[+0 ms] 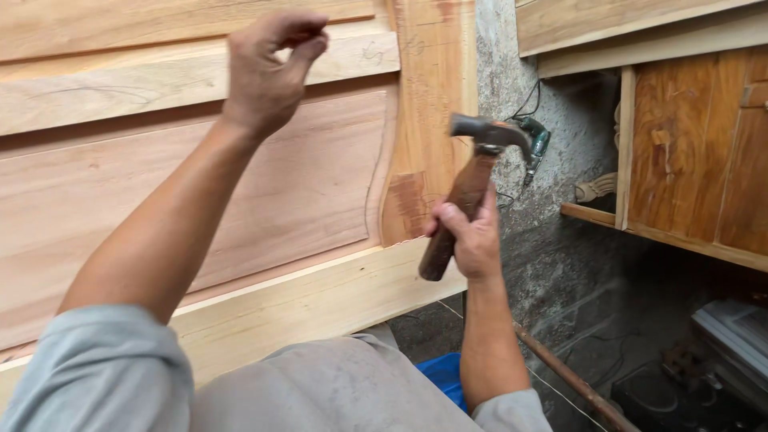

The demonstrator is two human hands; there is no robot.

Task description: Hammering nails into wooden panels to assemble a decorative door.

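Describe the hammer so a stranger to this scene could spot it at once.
Start at the big pale wooden panel on the left and follow its right edge to the grey wall. There the right hand holds a hammer upright: brown wooden handle, dark metal claw head, the only handled tool gripped.

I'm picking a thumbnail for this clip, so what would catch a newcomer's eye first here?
First, the claw hammer held by its wooden handle in the right hand, mid-frame before a rough grey wall. Next, the left hand, fingers pinched, raised at upper left against the large pale wooden panel that fills the left half.
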